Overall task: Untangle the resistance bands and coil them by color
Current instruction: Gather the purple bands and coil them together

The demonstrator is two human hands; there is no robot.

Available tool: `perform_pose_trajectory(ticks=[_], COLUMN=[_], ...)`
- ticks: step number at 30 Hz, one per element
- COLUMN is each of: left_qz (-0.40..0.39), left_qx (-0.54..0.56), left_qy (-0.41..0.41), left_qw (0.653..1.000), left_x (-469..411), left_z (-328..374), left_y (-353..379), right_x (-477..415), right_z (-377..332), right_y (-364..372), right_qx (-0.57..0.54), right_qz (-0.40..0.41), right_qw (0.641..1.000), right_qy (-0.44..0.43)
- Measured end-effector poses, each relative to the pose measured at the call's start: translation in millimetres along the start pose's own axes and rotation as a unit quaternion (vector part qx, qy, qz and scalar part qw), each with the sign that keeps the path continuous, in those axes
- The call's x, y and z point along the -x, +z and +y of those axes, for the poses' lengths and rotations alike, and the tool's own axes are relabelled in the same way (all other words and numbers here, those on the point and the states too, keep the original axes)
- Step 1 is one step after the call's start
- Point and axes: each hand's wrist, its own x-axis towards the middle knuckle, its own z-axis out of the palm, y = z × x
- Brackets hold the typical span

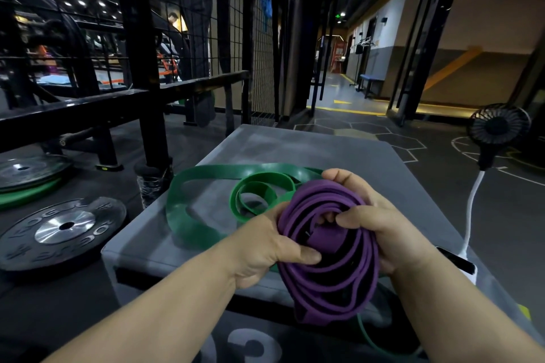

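A purple resistance band (330, 271) is wound into a loose coil of several loops and held above the near edge of a grey padded box (295, 144). My left hand (265, 244) grips the coil's left side, thumb across the front. My right hand (380, 221) grips its right side, thumb pressed into the coil's middle. A wide green band (188, 215) lies in loose loops on the box behind the coil, partly rolled near the centre. A thin green band (380, 345) trails below the coil.
Black weight plates (62, 230) lie on the floor at the left beside a black steel rack (147, 115). A small black fan (498, 130) on a white stalk stands at the right, with a dark phone-like object (457, 262) at the box's right edge.
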Motion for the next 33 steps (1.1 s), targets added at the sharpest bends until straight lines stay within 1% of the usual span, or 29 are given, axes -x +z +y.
perform_pose_trajectory(ticks=[3,6,10,12,14,17,20,23,27,28,30,33], left_qz=[0.024,0.063,0.103,0.108,0.118,0.119,0.104,0.093,0.112,0.122,0.133,0.126], left_qx=[0.017,0.036,0.068,0.069,0.061,0.051,0.074,0.115,0.113,0.109,0.089,0.073], left_qy=[0.004,0.028,0.051,0.057,0.062,0.07,0.07,0.05,0.043,0.046,0.062,0.092], left_qw=[1.0,0.997,0.991,0.99,0.989,0.989,0.989,0.988,0.986,0.986,0.985,0.985], left_x=[0,0,0,-1,-1,0,1,1,0,1,2,5], left_z=[-1,0,1,1,-1,-3,2,8,9,11,16,20], left_y=[3,5,8,10,10,12,11,6,1,-1,-7,-14], right_x=[2,6,4,3,2,2,2,3,2,2,3,2], right_z=[0,0,4,6,8,11,11,10,12,11,9,7], right_y=[-1,-8,-5,2,4,7,13,16,13,11,4,5], right_qx=[0.03,0.007,-0.035,-0.029,0.0,0.045,0.001,-0.049,-0.041,-0.021,0.055,0.148], right_qz=[-0.012,-0.073,-0.108,-0.088,-0.054,-0.032,-0.033,-0.033,-0.015,-0.012,0.01,0.061], right_qw=[0.999,0.997,0.994,0.996,0.998,0.998,0.999,0.998,0.998,0.998,0.997,0.987], right_qy=[0.004,0.01,0.004,0.012,0.021,0.021,-0.016,-0.037,-0.048,-0.052,-0.061,-0.03])
